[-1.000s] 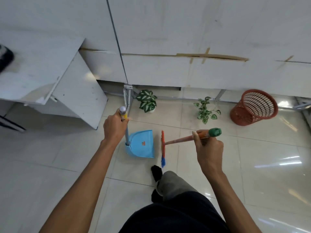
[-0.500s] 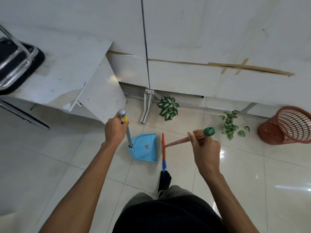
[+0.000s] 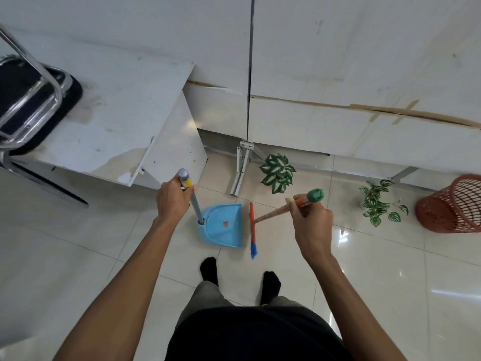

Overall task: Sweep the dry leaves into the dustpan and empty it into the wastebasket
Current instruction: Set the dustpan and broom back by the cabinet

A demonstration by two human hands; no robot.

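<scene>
A light blue dustpan rests on the tiled floor in front of my feet, with a small brown leaf piece inside it. My left hand grips the top of its upright handle. My right hand holds the orange broom by its green-capped handle; the broom head with blue bristles stands just right of the dustpan's open edge. A red mesh wastebasket lies tilted at the far right by the wall.
Two small leafy plants stand by the white wall panels. A white desk fills the left, with a black chrome-framed chair beside it. A metal bracket stands behind the dustpan.
The view has swung left, so the wastebasket slid to the right edge and the chair came into view. Dustpan and broom stay side by side in my hands. Both feet now stand together.
</scene>
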